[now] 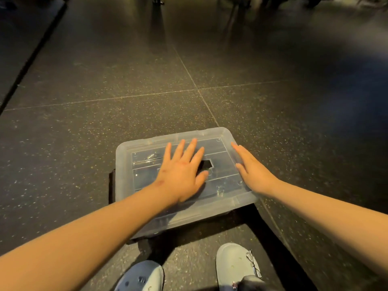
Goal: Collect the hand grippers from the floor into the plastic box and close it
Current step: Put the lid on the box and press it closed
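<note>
- Plastic box [189, 217] sits on the dark floor [126, 85], its clear lid [220, 160] on top.
- Left hand [182, 171] presses flat on the lid, grip released, fingers spread.
- Right hand [252, 166] touches the lid's right edge, grip released, fingers straight.

Dim warm light is glinting off the dark floor [126, 80]. Shadows are pooling beside the plastic box [227, 132]. Frame edges are bending; the upper right is blurring, perhaps from motion.

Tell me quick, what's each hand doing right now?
Left hand: open, fingers spread, pressing flat on the box lid.
Right hand: open, fingers straight, touching the box lid's right edge.
</note>
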